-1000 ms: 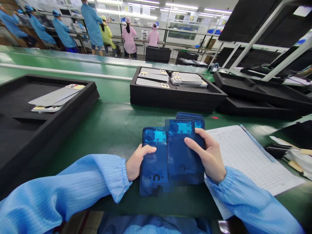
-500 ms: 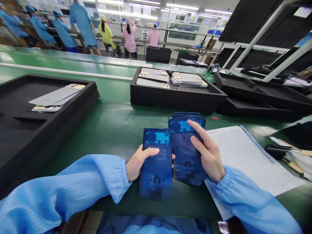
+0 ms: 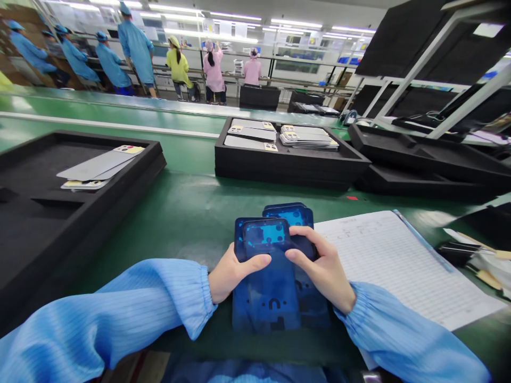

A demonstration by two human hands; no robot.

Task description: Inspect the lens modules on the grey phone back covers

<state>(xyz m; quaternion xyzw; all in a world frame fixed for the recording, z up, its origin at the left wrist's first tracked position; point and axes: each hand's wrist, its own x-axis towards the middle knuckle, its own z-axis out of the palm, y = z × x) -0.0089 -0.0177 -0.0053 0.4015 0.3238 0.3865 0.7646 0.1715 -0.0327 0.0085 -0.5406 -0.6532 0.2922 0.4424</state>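
Note:
Both hands hold a fanned stack of dark blue phone back covers [image 3: 268, 276] low over the green table [image 3: 183, 213]. My left hand [image 3: 231, 274] grips the left side of the stack, thumb lying across the top cover. My right hand [image 3: 321, 268] is closed on the right side, fingers curled over the covers behind, whose upper ends [image 3: 293, 214] stick out beyond the front one. Light blue sleeves cover both forearms.
A ruled paper sheet [image 3: 395, 266] lies right of the hands. A black foam tray [image 3: 287, 159] with grey covers sits ahead, another black tray [image 3: 59, 202] with a few covers at left. More black trays [image 3: 423, 159] and a metal rack stand at right. People work at far benches.
The two separate piles of covers have been slid together into one overlapping stack; my right hand moved left toward my left hand. The view tipped slightly down.

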